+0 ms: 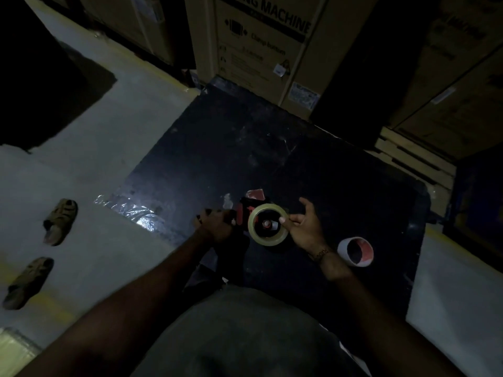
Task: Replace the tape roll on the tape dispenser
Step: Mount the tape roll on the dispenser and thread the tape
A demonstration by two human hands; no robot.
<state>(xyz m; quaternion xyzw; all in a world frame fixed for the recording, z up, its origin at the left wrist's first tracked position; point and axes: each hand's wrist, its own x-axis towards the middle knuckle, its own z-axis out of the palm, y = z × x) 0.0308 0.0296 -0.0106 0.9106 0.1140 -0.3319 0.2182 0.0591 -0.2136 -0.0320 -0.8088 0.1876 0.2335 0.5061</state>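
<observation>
Dim overhead view of a person working at a black table (pixel 272 159). At far left, two sandals (pixel 60 221) are lying on the pale floor (pixel 109 148), well apart from the table. Moving right, the left hand (pixel 213 227) is wrapping closed around the handle of a red and black tape dispenser (pixel 242 213), near the table's front edge. A clear tape roll (pixel 268 224) is sitting on the dispenser's hub, its round face turned up toward the camera. Just beside it, the right hand (pixel 304 229) is touching the roll's rim with thumb and forefinger in a narrow pinch, the other fingers spreading loose. Farther right, near the front right corner, an empty core (pixel 355 251), white outside and red inside, is lying on the table. Cardboard boxes (pixel 261 44) are standing beyond the far edge.
</observation>
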